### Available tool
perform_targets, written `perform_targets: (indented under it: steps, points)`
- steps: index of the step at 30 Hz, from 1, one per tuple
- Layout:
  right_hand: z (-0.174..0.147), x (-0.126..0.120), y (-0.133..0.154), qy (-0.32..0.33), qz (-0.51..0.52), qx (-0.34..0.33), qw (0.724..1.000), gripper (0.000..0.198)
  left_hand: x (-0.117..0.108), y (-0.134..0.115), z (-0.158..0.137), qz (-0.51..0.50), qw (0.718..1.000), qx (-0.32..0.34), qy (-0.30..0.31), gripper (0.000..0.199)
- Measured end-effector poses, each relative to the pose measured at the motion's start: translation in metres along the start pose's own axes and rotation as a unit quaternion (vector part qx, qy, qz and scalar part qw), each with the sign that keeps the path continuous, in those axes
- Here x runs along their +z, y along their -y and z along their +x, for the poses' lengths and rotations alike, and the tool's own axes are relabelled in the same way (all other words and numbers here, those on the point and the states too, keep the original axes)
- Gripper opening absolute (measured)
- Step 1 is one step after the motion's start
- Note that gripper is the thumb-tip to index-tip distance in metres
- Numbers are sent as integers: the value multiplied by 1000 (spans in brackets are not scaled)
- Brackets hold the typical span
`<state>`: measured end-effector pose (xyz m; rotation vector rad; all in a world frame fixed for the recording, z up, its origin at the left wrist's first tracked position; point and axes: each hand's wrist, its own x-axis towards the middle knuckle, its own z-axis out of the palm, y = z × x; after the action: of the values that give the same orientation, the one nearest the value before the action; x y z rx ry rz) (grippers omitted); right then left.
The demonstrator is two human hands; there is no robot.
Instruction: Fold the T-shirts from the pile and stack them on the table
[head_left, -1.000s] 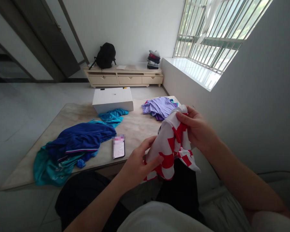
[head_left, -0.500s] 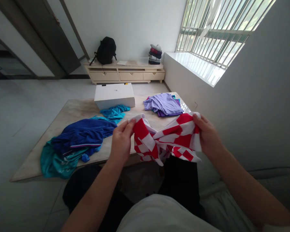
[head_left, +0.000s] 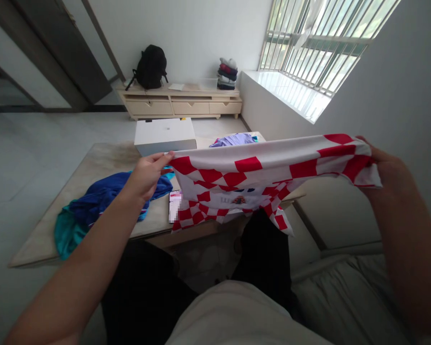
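A red-and-white checkered jersey is stretched out in the air between my two hands, with a small crest showing on its front. My left hand pinches one end of it. Gripping the other end is my right hand, its fingers partly hidden behind the cloth. Below and left of the jersey, a crumpled blue shirt lies on the table over a teal garment. Behind the jersey's upper edge, a lilac garment shows in part.
The low table carries a white box and a phone-like item. Against the wall, a cabinet holds a black backpack and a folded clothes stack. A sofa is at right.
The jersey went from bunched and twisted to spread wide. My hands moved apart, the right one far to the right and the left one leftward. The phone-like item came into view.
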<state>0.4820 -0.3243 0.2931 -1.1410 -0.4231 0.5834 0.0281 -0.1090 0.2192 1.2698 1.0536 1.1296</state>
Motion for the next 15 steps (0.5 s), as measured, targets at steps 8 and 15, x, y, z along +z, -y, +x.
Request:
perform_targets:
  steps: [8,15]
  points:
    - [36,-3,18,52,0,-100,994,68,3,-28,13,-17,993,88,81,40]
    - [29,4,16,33,-20,-54,998,66,16,-37,5,-18,982,117,144,36]
